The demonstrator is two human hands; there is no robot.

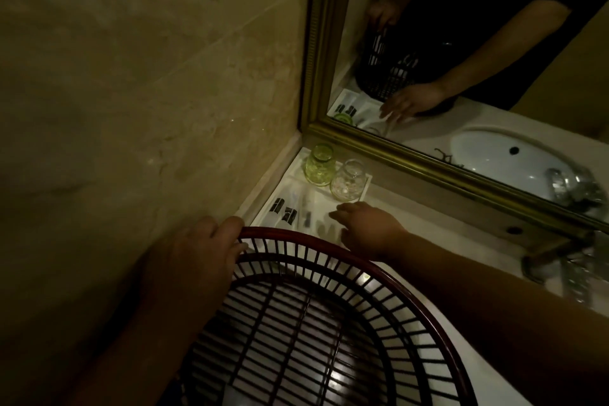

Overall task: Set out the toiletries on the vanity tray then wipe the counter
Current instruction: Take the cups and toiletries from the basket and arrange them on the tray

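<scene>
Fingers of my left hand grip the basket; right hand, flat and seemingly empty, should align items squarely in the tray.

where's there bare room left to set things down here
Free: the counter strip between the tray and the faucet, beyond the right hand. Crowded: the tray's back holds two glasses, its left front tubes, and the basket, gripped by the left hand, covers the near counter. Under the right hand is unclear.
</scene>
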